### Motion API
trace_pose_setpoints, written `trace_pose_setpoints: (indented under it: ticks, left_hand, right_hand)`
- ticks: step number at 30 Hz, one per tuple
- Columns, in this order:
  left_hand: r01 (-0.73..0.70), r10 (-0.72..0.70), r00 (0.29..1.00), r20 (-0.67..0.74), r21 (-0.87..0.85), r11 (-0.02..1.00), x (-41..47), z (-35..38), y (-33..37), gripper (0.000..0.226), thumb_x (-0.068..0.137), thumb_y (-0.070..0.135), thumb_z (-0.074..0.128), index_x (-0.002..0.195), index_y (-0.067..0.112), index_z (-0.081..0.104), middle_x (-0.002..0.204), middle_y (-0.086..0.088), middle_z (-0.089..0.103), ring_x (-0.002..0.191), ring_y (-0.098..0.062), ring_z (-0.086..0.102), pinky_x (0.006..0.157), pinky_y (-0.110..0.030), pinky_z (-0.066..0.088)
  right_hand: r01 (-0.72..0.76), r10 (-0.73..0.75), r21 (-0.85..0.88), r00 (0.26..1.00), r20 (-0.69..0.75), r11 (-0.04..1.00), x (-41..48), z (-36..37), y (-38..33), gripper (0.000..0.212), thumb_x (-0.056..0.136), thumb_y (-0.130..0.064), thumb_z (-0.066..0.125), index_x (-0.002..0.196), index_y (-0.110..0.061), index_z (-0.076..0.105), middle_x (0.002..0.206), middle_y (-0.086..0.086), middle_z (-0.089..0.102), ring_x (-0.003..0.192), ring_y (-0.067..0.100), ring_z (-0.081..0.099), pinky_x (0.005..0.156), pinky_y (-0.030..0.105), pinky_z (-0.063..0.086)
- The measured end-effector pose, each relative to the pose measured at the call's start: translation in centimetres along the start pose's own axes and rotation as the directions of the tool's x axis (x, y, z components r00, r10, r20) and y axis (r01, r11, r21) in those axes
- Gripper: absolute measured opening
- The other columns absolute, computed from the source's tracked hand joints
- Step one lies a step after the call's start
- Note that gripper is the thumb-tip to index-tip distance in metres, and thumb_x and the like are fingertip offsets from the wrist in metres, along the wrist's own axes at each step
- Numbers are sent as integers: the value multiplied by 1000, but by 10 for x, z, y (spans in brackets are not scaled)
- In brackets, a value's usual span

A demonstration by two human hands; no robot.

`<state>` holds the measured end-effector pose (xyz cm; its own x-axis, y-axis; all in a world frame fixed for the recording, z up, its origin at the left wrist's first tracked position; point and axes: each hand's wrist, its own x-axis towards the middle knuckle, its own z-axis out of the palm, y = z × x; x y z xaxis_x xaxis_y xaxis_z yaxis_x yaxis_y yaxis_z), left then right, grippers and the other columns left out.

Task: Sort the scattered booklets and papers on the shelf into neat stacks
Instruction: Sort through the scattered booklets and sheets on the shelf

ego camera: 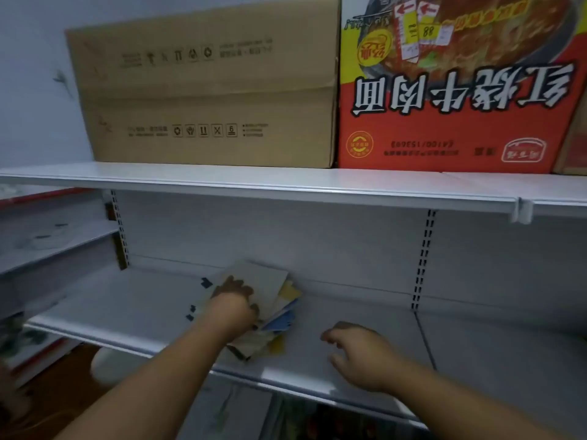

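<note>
Head view: two bare hands at a white shelf [127,300].
Left hand [233,304]: fingers [236,285] spread flat, pressing on the booklets [270,290], gripping nothing.
Right hand [362,352]: fingers [336,333] loosely curled, empty, above bare shelf.
Booklets: one loose pile under and just right of the left fingers; blue and yellow edges fan out; count unclear.
Boxes: two on the shelf above, brown box [206,84] and red box [454,90]; contents hidden.
</note>
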<state>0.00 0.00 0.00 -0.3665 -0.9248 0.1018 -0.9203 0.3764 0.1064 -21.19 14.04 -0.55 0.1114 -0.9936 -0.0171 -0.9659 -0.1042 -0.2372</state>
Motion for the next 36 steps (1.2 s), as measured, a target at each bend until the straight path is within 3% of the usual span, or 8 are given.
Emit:
trace_pose_setpoints:
  ticks: [4,7,12,18,21,25,30,36]
  left_hand:
    - [167,-169,985,34,57,984,16,13,-51,57,94,41,31,140,8,28,155,-15,15,143,-29,12,116,-43,14]
    - [114,-117,992,43,71,991,18,29,-60,53,92,43,32,132,9,40,148,-17,31,137,-29,28,113,-46,19]
    - [-146,161,971,-177,92,985,9,40,-57,46,67,48,41,57,10,66,65,-15,65,65,-36,66,71,-52,56]
    - [-262,246,953,-175,-80,962,-1,32,-31,66,64,66,29,78,14,67,89,-5,63,89,-26,58,72,-28,43]
    - [-421,390,893,-223,-113,900,-7,32,-5,67,62,70,39,100,24,68,111,3,65,106,-17,60,86,-19,45]
    - [-584,585,810,-41,-152,797,-8,46,53,82,65,69,37,138,31,40,149,12,32,140,-8,26,111,-18,14]
    - [-736,736,677,-23,-51,675,-8,80,142,38,64,52,40,82,37,71,80,18,73,65,0,68,50,-10,50]
    - [-748,754,657,-8,-124,651,-20,100,224,33,73,37,40,80,34,72,74,11,73,61,-7,69,48,-13,50]
  right_hand:
    - [-37,70,245,989,-129,969,41,16,-41,36,93,-28,44,125,-15,54,120,3,57,96,15,52,80,21,40]
    - [-159,247,456,959,-139,876,72,31,-56,21,94,-28,41,84,-13,51,81,-4,52,75,14,46,57,19,34]
    - [-306,468,740,884,-13,599,98,41,-62,36,92,-45,41,77,-16,56,84,10,62,85,31,65,74,37,53]
    - [-336,463,904,867,187,263,94,28,-35,11,88,-13,54,79,-10,58,79,17,65,48,18,61,48,25,48]
    - [-348,425,892,881,206,289,72,27,-9,7,91,-12,49,92,-14,56,80,11,63,47,14,59,44,20,46]
    - [-317,547,909,827,127,268,28,23,34,12,93,-14,49,104,-16,53,81,10,65,43,14,59,42,21,46]
    - [-344,667,896,742,75,282,-39,14,97,10,92,-14,52,102,-18,51,78,6,64,38,13,58,42,23,46]
    - [-468,744,756,667,-38,458,-93,10,157,20,91,-23,55,110,-19,52,94,8,66,63,18,63,51,24,47]
